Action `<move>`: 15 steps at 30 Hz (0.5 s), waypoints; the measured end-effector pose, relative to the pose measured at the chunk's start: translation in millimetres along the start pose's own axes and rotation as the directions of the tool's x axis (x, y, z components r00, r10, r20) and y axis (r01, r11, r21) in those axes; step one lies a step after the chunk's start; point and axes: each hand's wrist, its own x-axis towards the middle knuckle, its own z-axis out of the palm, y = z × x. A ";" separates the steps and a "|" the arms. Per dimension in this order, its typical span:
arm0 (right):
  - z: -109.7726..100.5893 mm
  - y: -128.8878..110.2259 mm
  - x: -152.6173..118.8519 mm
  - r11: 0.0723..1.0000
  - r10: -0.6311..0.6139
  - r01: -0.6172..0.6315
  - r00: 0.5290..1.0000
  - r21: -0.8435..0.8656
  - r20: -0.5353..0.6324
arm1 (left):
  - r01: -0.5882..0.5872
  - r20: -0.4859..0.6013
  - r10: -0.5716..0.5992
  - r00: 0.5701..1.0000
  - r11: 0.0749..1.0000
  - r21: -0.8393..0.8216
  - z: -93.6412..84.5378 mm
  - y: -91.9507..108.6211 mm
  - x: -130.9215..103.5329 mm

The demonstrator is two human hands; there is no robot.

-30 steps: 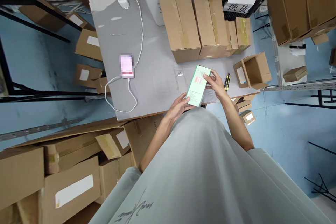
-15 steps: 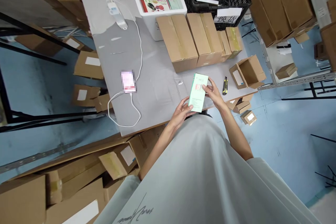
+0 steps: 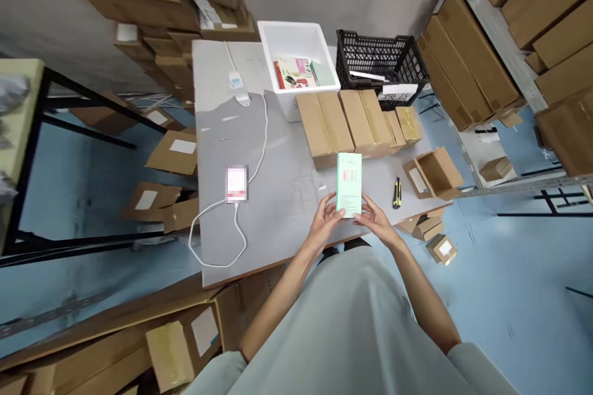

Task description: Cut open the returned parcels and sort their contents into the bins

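A mint-green box (image 3: 349,188) with small coloured pictures and printed text on its face is held upright over the table's front edge. My left hand (image 3: 325,222) grips its lower left side, thumb on the front face. On the lower right side, my right hand (image 3: 374,220) grips it the same way. To the right of my right hand lies a yellow-and-black box cutter (image 3: 397,193), with an open cardboard box (image 3: 433,174) beyond it. Just behind the green box stand closed cardboard boxes (image 3: 324,123) in a row.
A white bin (image 3: 290,96) with books or boxes inside and a black crate (image 3: 345,68) stand at the table's back. On the left of the grey table (image 3: 278,210) lie a blurred phone-like device (image 3: 236,184), a white cable and a power strip (image 3: 239,89). Cartons surround the table.
The green box has turned from tilted to nearly straight. My right hand has slid down to its lower right corner. The head view has tipped up, showing more wall.
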 end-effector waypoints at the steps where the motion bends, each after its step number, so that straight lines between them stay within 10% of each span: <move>1: -1.3 -5.7 7.0 1.000 -0.008 0.008 1.000 0.005 0.014 | -0.022 -0.005 0.022 1.000 1.000 0.009 2.0 5.4 3.4; 15: -14.3 -82.9 166.5 0.998 -0.053 0.046 0.967 0.036 0.247 | -0.161 -0.264 0.222 0.938 0.959 0.233 12.0 94.3 95.6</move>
